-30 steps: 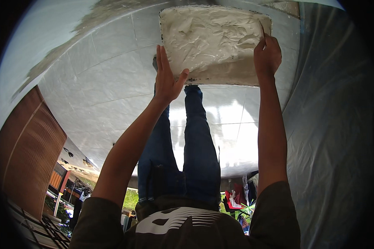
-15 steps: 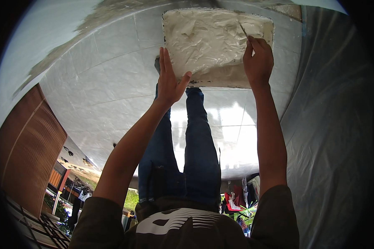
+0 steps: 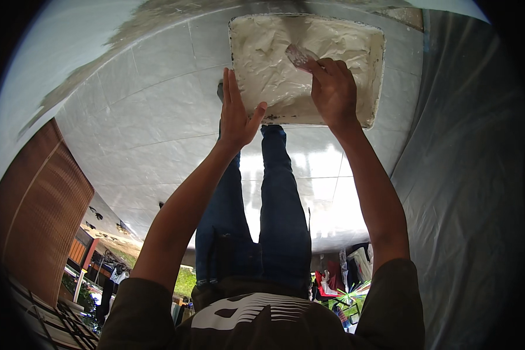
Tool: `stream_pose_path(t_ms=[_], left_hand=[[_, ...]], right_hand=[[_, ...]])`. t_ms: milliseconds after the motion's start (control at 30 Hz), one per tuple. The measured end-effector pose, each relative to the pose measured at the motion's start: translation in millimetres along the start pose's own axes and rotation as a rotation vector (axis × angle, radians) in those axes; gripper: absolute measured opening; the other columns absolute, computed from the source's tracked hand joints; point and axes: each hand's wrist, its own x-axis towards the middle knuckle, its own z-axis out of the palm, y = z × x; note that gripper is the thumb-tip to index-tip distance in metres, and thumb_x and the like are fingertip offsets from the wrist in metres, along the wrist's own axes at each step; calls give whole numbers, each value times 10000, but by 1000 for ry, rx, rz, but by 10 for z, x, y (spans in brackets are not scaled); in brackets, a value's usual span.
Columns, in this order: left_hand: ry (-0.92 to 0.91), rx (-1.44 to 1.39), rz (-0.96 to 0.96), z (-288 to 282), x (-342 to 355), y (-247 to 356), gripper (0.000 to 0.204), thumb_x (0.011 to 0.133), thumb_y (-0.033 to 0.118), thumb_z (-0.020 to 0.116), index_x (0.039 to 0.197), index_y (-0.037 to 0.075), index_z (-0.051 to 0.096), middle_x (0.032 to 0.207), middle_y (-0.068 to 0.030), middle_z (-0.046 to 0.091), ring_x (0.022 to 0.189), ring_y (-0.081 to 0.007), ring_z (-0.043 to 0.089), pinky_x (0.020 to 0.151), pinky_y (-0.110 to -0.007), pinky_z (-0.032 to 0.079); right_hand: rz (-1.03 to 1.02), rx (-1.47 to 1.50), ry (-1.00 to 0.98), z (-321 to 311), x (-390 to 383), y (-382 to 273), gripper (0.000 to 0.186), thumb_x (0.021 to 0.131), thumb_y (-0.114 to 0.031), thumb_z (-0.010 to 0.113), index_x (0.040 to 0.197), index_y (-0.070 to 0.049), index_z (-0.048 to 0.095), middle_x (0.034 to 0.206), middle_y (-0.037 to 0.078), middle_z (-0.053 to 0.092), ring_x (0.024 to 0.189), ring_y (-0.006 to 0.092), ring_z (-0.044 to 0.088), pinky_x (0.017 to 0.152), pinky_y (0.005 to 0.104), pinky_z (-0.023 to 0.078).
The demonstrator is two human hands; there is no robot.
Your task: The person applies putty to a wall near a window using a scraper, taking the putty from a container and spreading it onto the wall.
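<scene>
A rectangular tray holds a thick, off-white paste that looks like plaster or putty, its surface ridged and uneven. Over the middle of the paste, my right hand grips a small flat scraper whose blade is smeared with white and points up and to the left. At the tray's near left corner rests my left hand, fingers straight and thumb spread, against the rim. It holds no tool. Whether the scraper's edge touches the paste I cannot tell.
Pale grey floor tiles lie under the tray. Grey plastic sheeting hangs along the right, and a wall with a rough patch curves on the left. A brown blind hangs at the lower left. My legs stand close to the tray.
My right hand has moved left, from the tray's right side to over its middle. The scraper has turned from edge-on to show its flat face. My left hand stays at the corner.
</scene>
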Motion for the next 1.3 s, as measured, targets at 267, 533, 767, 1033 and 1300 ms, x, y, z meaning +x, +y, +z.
stream_pose_path(t_ms=[267, 533, 767, 1033, 1300], left_hand=[[9, -52, -10, 59, 24, 60, 987, 961, 415, 644, 1574, -77, 48, 1602, -391, 110, 1466, -563, 232, 1178, -559, 297], [19, -78, -28, 40, 18, 10, 988, 957, 425, 643, 1571, -83, 59, 1599, -393, 118, 1468, -559, 232, 1179, -561, 294], [-3, -104, -63, 31, 36, 82, 985, 952, 413, 646, 1571, -83, 63, 1597, -392, 131, 1469, -557, 234, 1177, -562, 299], [-27, -72, -38, -21, 12, 80, 907, 999, 373, 578, 1579, -80, 48, 1634, -343, 96, 1523, -477, 167, 1222, -500, 239], [-31, -55, -12, -20, 34, 77, 883, 999, 336, 569, 1579, -80, 50, 1633, -349, 90, 1520, -487, 170, 1216, -502, 254]], right_hand=[[-129, -159, -33, 363, 342, 259, 196, 781, -66, 690, 972, -101, 713, 935, 31, 626, 864, 253, 614, 730, 399, 514], [-17, 60, -191, -142, -233, -169, 305, 759, 65, 706, 1046, -35, 729, 944, 82, 658, 854, 261, 634, 753, 382, 526], [-47, -78, -61, 227, 259, 106, 323, 763, 18, 698, 1075, -60, 719, 1003, 72, 645, 883, 269, 625, 758, 400, 524], [1, -24, -225, 9, -362, -284, 233, 800, -4, 672, 1022, -50, 724, 987, 90, 639, 901, 270, 622, 746, 395, 498], [1112, 957, -53, -233, -147, 44, 150, 960, -136, 708, 1033, -13, 754, 900, 21, 732, 782, 85, 637, 729, 257, 487]])
